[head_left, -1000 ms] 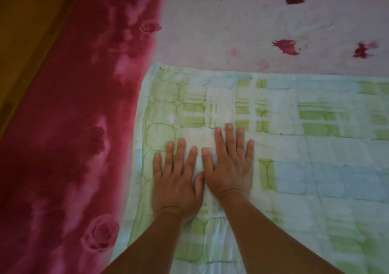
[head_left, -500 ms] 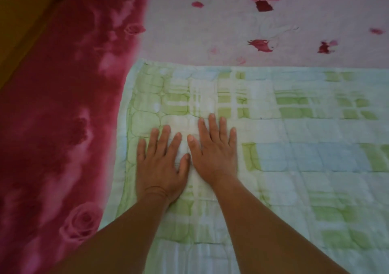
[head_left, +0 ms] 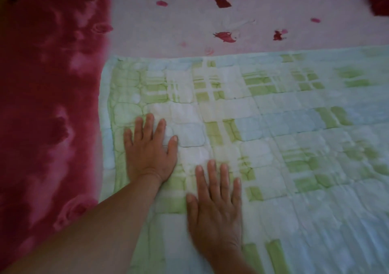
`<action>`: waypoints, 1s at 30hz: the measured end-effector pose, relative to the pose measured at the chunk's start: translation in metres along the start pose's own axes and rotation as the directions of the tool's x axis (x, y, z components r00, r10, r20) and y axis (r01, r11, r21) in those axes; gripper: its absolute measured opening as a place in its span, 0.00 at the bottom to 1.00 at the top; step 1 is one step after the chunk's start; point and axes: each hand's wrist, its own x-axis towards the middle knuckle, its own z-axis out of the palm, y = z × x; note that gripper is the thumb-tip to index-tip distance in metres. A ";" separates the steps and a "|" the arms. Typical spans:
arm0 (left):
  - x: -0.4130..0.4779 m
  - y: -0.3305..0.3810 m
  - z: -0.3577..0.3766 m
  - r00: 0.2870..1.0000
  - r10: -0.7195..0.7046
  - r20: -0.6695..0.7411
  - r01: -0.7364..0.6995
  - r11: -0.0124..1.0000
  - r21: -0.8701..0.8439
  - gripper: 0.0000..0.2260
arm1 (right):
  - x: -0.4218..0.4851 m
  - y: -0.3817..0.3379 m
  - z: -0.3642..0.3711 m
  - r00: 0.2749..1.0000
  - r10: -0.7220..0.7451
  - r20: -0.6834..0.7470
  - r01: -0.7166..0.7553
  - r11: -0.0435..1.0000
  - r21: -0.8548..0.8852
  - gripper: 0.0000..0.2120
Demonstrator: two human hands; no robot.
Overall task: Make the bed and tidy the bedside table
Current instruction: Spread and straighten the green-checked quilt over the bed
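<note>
My left hand [head_left: 147, 153] lies flat on the quilt [head_left: 273, 126] near its left edge, fingers [head_left: 148, 126] straight and a little spread, gripping nothing. My right hand [head_left: 216, 208] is flat too, nearer me and just to the right, with its fingers [head_left: 212, 174] straight and close together, pressing the cloth. The quilt, in green and pale blue checks, is spread on the bed over the pink sheet [head_left: 168, 25]. Its far edge runs fairly straight and its left edge lies beside the red blanket [head_left: 48, 105]. I judge I am smoothing the quilt, with the bed part-made. The bedside table is out of view, so I cannot tell how it stands.

Flat palms give me only friction, so a hard push could drag the whole quilt and skew that far edge instead of flattening it. Pushing left could ruck the edge up against the blanket. Hands sliding separate ways could raise a ridge between them. The cloth nearest me looks rumpled, and leaning on it could press creases in
</note>
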 end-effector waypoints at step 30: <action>-0.548 0.108 -0.071 0.602 0.110 0.791 -0.143 0.989 -0.029 0.28 | -0.382 0.149 -0.148 0.721 -0.068 0.689 -0.106 0.973 0.207 0.26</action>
